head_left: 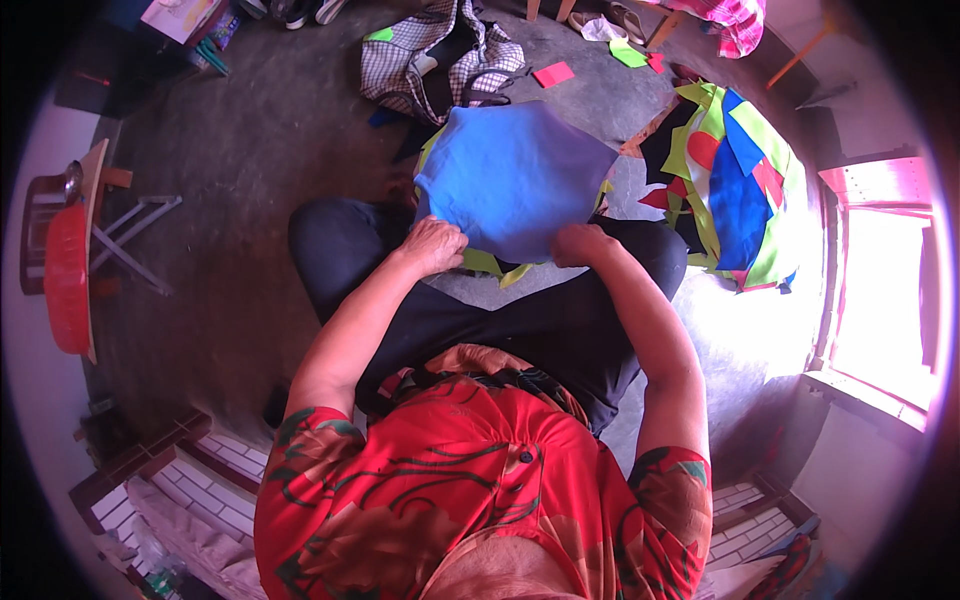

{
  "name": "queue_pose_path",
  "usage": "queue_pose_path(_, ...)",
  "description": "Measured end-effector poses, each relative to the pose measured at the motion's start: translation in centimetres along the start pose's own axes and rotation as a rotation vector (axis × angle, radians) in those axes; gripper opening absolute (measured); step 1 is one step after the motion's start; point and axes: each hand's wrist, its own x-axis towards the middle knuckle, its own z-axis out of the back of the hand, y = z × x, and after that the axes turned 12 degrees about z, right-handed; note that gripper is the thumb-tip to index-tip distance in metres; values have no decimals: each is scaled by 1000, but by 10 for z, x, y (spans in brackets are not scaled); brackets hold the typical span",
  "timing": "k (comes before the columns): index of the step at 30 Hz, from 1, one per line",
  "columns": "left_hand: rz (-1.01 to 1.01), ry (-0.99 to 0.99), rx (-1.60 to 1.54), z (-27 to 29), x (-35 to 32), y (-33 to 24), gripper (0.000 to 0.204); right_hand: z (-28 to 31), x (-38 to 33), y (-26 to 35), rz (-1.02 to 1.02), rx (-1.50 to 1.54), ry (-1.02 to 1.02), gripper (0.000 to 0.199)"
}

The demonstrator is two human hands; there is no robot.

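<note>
A blue piece of cloth (520, 180) lies spread out in front of my lap, over a stack with yellow-green and dark edges (487, 264) showing beneath it. My left hand (436, 246) is closed on the cloth's near left edge. At the near right edge, my right hand (580, 245) has its fingers curled in and pressed on the same cloth. The fingertips of both hands are partly hidden. Between the hands, the near edge of the cloth runs over my crossed legs.
To the right stands a heap of yellow-green, blue and red cloth pieces (740, 185). A checked bag (440, 60) lies open beyond the blue cloth. Pink (553, 75) and green scraps (628, 54) are on the grey floor. At left are a red basin (66, 280) and a folding stand (135, 240).
</note>
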Motion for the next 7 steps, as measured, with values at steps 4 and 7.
queue_pose_path(4,-41,-297,-100,13,7,-13,19,-6,-1,-10,-8,10,-1,23)
queue_pose_path(7,-32,-458,-103,15,4,-15,34,2,7,-9,44,-5,-84,32)
